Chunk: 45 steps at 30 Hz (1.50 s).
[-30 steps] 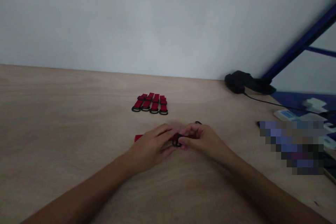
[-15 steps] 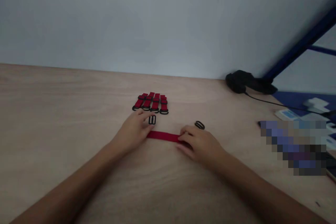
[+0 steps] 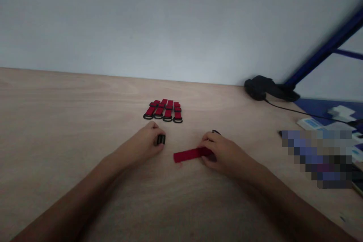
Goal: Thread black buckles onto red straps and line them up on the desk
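Note:
My left hand (image 3: 144, 141) rests on the wooden table (image 3: 56, 121), its fingers pinched on a small black slide buckle (image 3: 161, 139). My right hand (image 3: 224, 153) grips one end of a loose red strap (image 3: 188, 155), which points left toward the buckle with a gap between them. A black ring (image 3: 215, 132) peeks out just behind my right hand. Farther back lies a row of several finished red straps with black rings (image 3: 163, 110).
A black object with a cable (image 3: 263, 87) sits at the back right by the wall. Blue and white items (image 3: 334, 115) and a blurred patch lie along the right edge. A blue frame bar (image 3: 326, 47) slants up at right.
My hands have parted. The left hand took the black buckle off the strap. The right hand pulled the red strap to the right and lifted its end.

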Tool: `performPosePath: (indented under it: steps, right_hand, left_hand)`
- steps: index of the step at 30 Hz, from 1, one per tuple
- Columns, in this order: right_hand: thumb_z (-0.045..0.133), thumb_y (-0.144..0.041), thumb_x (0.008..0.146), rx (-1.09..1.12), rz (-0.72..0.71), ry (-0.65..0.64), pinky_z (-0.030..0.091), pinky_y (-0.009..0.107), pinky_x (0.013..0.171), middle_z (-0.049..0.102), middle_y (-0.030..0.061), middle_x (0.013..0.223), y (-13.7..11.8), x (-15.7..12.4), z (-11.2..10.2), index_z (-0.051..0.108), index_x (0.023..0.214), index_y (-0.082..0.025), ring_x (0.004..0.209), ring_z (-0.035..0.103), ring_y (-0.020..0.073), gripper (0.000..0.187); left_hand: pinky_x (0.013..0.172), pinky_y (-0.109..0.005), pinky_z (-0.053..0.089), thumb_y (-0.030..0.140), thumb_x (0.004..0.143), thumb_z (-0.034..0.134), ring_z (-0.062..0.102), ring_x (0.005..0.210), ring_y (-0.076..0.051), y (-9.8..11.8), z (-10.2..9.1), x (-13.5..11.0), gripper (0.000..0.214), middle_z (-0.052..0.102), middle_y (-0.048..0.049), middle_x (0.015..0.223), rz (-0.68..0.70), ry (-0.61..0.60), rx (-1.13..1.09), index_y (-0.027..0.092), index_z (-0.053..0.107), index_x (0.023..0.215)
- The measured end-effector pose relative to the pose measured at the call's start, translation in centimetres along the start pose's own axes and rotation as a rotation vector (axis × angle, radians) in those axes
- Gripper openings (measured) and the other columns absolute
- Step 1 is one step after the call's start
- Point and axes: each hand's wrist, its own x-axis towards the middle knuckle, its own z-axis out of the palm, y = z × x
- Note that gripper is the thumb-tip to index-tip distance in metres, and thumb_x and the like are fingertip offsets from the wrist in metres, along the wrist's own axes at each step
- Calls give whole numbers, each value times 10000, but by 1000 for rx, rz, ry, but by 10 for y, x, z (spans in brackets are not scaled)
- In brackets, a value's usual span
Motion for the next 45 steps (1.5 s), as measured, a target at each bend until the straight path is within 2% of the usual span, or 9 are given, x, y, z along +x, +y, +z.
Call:
performPosePath:
  steps: [4,7,12,15,18,23,31,35,45]
  right_hand:
    - [650,-257,829,74,-126,100,485,360,892,595,120,1125,-3,-1,9,656,1150,-171,1013,573,238,333]
    - [591,-240,881,92,-171,65,498,321,837,604,106,1110,-7,2,22,651,1166,-184,953,597,212,296]
    - [630,-217,848,136,-54,21,492,290,781,613,76,1024,-11,5,23,672,981,-181,879,603,190,144]
    - [668,-146,784,228,25,58,474,267,706,641,52,921,-10,6,21,643,875,-172,806,599,177,97]
    - [600,-122,825,370,94,70,444,244,629,668,18,788,-9,7,20,647,837,-177,690,595,151,73]
    - [600,-203,850,424,165,174,438,264,647,690,33,799,-12,9,16,682,839,-175,717,607,168,87]
    - [494,-256,917,385,108,126,422,270,625,615,27,688,-15,8,17,625,691,-167,667,572,167,276]
    - [476,-277,934,560,39,96,457,282,737,677,46,834,-11,7,16,659,816,-175,794,617,181,240]
    - [501,-329,915,814,110,102,475,296,791,689,30,845,-13,7,9,654,795,-179,840,628,191,245]
  left_hand:
    - [681,-277,484,190,790,539,557,770,-177,4,0,-1,151,534,-68,933,85,-30,-12,150,647,888]
    - [696,-271,480,186,796,533,561,792,-175,9,1,-3,166,533,-63,944,164,-44,-42,155,638,921]
    - [699,-269,478,203,817,542,560,777,-161,14,1,-4,284,536,-65,987,202,-42,-115,167,611,1090]
    - [696,-262,479,168,802,539,558,753,-142,17,4,-6,228,531,-63,1000,218,-63,-156,166,630,1012]
    - [657,-247,479,151,787,540,554,733,-130,21,9,-5,205,527,-68,1019,215,-71,-191,158,632,971]
    - [637,-224,480,120,783,534,544,721,-114,25,17,-3,250,508,-47,992,241,-72,-266,171,613,1015]
    - [742,-250,506,127,791,558,568,832,-141,33,23,-3,301,521,-52,1038,300,-42,-318,186,587,1085]
    - [901,-327,489,130,793,566,576,1000,-192,35,24,-3,371,577,-81,1137,356,7,-329,193,554,1159]
    - [784,-286,507,186,857,546,605,806,-149,33,21,-4,437,660,-60,1053,421,19,-340,221,500,1290]
